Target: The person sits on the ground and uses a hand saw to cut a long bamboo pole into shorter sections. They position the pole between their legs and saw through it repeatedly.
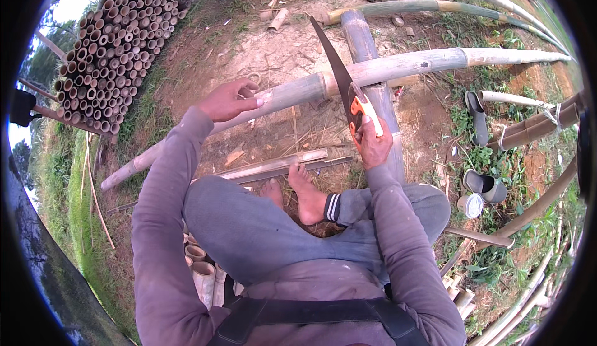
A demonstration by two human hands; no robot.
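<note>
Seated barefoot on dirt. Left hand (pixel 229 99) pressed around bamboo pole (pixel 398 66) lying across a second pole (pixel 367 53). Right hand (pixel 372 140) clenched on orange-handled saw (pixel 339 72), blade against pole. Stacked bamboo (pixel 124 41) beyond.

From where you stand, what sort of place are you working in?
Most likely an outdoor bamboo-cutting yard. The left hand steadies a long bamboo pole while the right hand grips a handsaw; a stack of cut bamboo tubes stands on grass and bare dirt.
</note>
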